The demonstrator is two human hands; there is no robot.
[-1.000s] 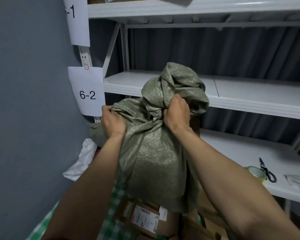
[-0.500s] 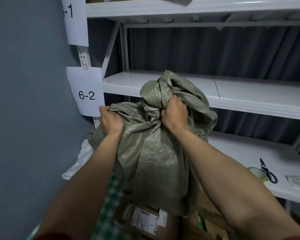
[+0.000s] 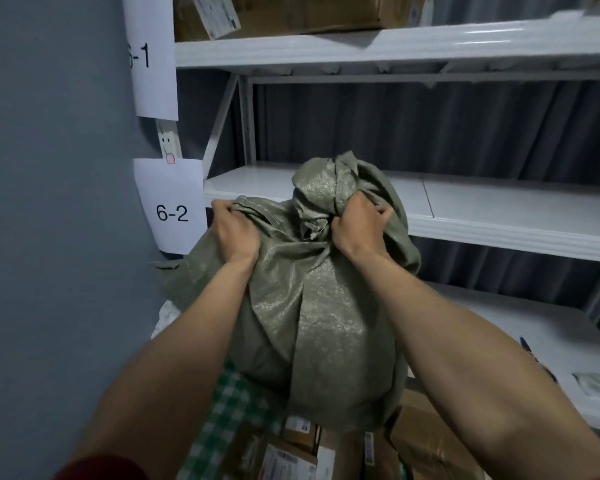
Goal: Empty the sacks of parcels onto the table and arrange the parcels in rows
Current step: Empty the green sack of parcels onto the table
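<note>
Both the left hand (image 3: 234, 233) and right hand (image 3: 359, 226) clench bunched fabric of the green woven sack (image 3: 312, 323), held upturned above boxed parcels (image 3: 288, 459) lying unsorted on the checked bench (image 3: 229, 400); emptying appears underway, arranging into rows not yet started.

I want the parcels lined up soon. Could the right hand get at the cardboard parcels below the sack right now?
Probably not: the right hand grips the green sack, which hangs over the cardboard parcels.

sack (image 3: 312, 327) above parcels (image 3: 326, 452), shelves (image 3: 499, 216) behind
</note>
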